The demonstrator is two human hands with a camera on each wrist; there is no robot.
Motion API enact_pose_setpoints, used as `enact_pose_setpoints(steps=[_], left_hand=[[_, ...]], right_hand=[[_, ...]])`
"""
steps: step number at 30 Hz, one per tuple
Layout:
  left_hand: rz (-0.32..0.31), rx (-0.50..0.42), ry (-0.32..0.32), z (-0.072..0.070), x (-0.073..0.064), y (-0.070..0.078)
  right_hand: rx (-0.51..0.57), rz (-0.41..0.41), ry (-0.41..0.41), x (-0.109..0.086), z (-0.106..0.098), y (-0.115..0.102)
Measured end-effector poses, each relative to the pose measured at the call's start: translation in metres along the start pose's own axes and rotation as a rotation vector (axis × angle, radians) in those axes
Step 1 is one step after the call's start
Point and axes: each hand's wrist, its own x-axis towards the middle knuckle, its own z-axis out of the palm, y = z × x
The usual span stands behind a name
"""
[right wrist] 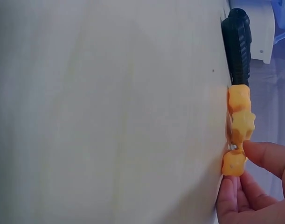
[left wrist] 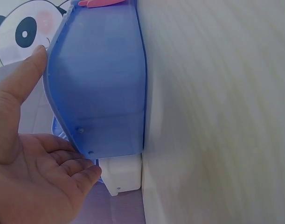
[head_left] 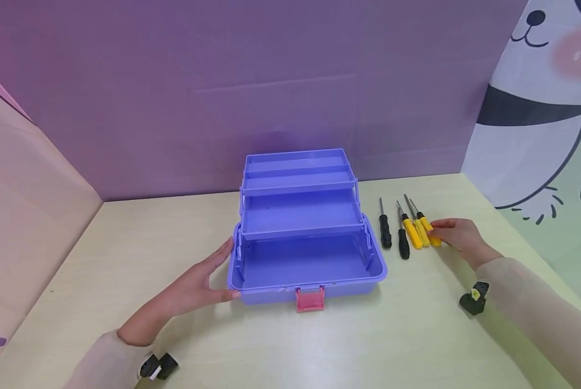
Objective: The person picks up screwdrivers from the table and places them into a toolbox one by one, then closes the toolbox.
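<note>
- Toolbox (head_left: 271, 295) is standing unfolded, left hand (head_left: 192, 289) resting spread against it.
- Right hand (head_left: 459, 236) is pinching the rightmost yellow screwdriver (right wrist: 233, 163).
- Straight lifting would likely be sparing neighbouring handles (right wrist: 243, 125).

My left hand (head_left: 193, 292) rests against the left side of an opened purple toolbox (head_left: 266, 296), its trays (head_left: 302, 210) stepped up behind a pink front latch (head_left: 310, 301). To the toolbox's right, my right hand (head_left: 460, 237) pinches the outermost of three yellow-handled screwdrivers (head_left: 421, 232); two black-handled screwdrivers (head_left: 385, 229) lie nearer the toolbox, one just beside it.
</note>
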Motion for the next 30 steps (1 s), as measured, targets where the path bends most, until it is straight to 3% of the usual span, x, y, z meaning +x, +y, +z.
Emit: enact_pose_setpoints(steps=[13, 30], left_hand=[[-0.001, -0.02, -0.007, -0.0013, -0.0014, 0.0023], [-0.001, -0.049, -0.004, -0.0005, -0.0004, 0.0021]], right_hand=[[-0.052, -0.034, 0.014, 0.0029, 0.0016, 0.0017], [-0.038, 0.026, 0.026, -0.001, 0.0019, -0.0006]])
